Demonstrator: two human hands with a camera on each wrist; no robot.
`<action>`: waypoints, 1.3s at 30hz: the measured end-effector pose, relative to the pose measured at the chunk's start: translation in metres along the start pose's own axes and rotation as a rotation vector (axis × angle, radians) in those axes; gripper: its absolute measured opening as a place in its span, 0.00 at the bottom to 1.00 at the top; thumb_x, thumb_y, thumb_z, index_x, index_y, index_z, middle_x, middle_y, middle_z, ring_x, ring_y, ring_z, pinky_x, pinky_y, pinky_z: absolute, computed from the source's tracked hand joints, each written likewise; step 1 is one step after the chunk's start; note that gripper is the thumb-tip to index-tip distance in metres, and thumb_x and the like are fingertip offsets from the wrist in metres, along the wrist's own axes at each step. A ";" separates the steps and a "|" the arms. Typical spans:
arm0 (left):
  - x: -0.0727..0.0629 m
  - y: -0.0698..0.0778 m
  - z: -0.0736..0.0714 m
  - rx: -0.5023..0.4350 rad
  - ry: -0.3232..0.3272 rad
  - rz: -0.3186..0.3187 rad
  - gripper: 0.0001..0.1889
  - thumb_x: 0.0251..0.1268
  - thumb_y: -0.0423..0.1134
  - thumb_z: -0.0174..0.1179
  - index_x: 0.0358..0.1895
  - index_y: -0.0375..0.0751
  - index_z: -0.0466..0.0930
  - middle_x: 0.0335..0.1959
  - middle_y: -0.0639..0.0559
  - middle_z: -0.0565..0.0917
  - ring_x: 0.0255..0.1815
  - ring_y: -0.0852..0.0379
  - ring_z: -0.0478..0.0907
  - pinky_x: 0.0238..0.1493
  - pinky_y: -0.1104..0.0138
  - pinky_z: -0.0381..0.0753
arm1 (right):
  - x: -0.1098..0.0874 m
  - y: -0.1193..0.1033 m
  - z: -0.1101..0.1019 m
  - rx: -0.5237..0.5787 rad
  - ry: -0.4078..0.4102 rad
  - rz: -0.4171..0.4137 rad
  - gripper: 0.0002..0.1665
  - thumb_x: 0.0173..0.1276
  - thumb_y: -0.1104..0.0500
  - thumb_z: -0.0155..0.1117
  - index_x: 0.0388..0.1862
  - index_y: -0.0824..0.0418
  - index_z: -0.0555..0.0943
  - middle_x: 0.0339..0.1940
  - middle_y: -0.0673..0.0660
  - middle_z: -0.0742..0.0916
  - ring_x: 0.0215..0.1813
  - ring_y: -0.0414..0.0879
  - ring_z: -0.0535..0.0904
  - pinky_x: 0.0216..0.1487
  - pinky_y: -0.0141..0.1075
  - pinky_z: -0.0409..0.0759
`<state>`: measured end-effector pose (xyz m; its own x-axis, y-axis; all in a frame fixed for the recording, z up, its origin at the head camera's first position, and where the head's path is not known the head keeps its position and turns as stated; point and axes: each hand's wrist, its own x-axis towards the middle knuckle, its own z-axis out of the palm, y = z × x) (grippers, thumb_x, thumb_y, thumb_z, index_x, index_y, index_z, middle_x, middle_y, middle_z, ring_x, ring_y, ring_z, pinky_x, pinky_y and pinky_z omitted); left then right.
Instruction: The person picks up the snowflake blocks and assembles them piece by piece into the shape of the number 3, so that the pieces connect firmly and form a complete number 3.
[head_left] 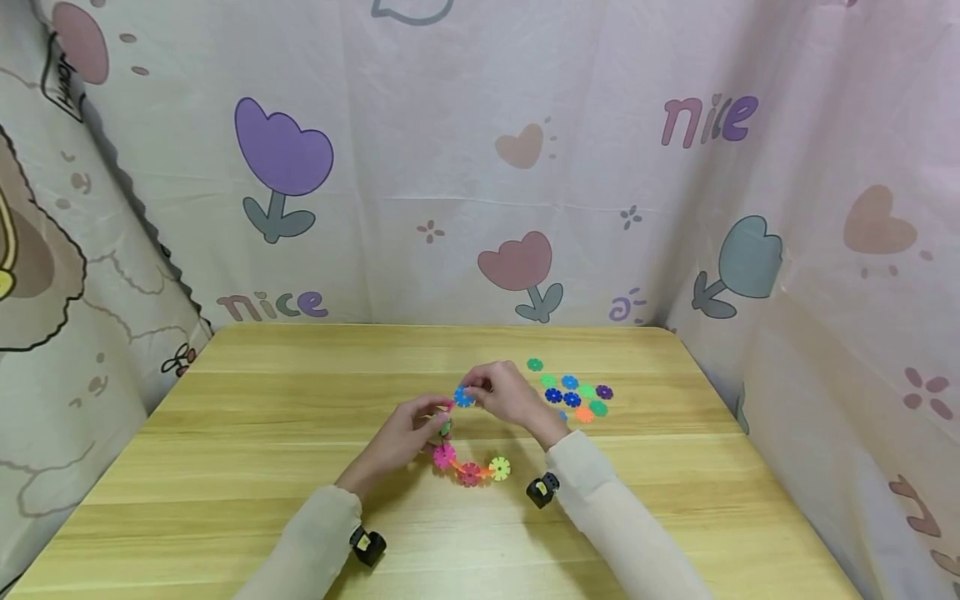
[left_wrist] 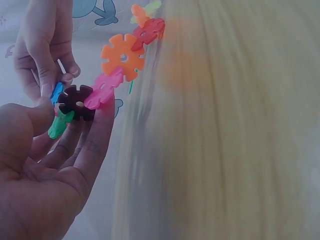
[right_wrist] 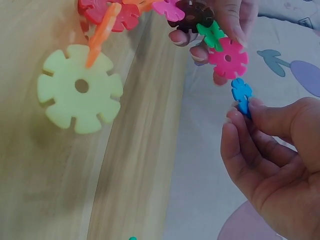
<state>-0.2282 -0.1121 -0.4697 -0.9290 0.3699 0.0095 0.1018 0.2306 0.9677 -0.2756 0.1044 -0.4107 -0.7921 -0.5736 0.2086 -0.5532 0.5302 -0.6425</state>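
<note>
My left hand [head_left: 405, 432] pinches one end of a curved chain of notched plastic flower discs, slotted edge to edge. In the right wrist view this end has a pink disc [right_wrist: 228, 59], a green disc [right_wrist: 211, 35] and a dark brown disc [right_wrist: 192, 17]. Pink, orange and red discs follow, up to a pale yellow disc [right_wrist: 57, 95] at the other end. Between right thumb and fingers, my right hand [head_left: 512, 393] pinches a blue disc [head_left: 464, 396]. The blue disc's edge meets the pink disc's rim; whether their slots interlock I cannot tell.
Loose discs in green, blue, purple and orange lie on the wooden table [head_left: 247, 433], right of my right hand, among them a purple disc [head_left: 603, 392] and an orange disc [head_left: 584, 414]. A printed curtain [head_left: 405, 275] hangs behind the table and along both sides.
</note>
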 end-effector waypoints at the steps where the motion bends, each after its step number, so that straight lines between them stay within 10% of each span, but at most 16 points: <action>1: 0.000 0.000 0.000 0.002 0.000 0.001 0.21 0.82 0.43 0.53 0.71 0.39 0.72 0.55 0.34 0.81 0.43 0.52 0.87 0.42 0.62 0.90 | 0.000 0.000 0.000 -0.001 -0.003 0.001 0.07 0.75 0.66 0.64 0.43 0.67 0.88 0.31 0.65 0.89 0.26 0.38 0.79 0.29 0.26 0.80; 39: 0.000 -0.003 0.000 0.047 0.002 0.056 0.21 0.81 0.40 0.54 0.68 0.33 0.74 0.51 0.33 0.83 0.43 0.52 0.84 0.40 0.63 0.91 | 0.002 -0.006 0.010 -0.056 0.049 -0.038 0.07 0.74 0.67 0.64 0.43 0.65 0.89 0.29 0.57 0.90 0.25 0.35 0.78 0.29 0.25 0.79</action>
<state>-0.2286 -0.1126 -0.4727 -0.9219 0.3821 0.0641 0.1705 0.2514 0.9528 -0.2717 0.0935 -0.4143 -0.7812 -0.5635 0.2685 -0.5954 0.5435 -0.5917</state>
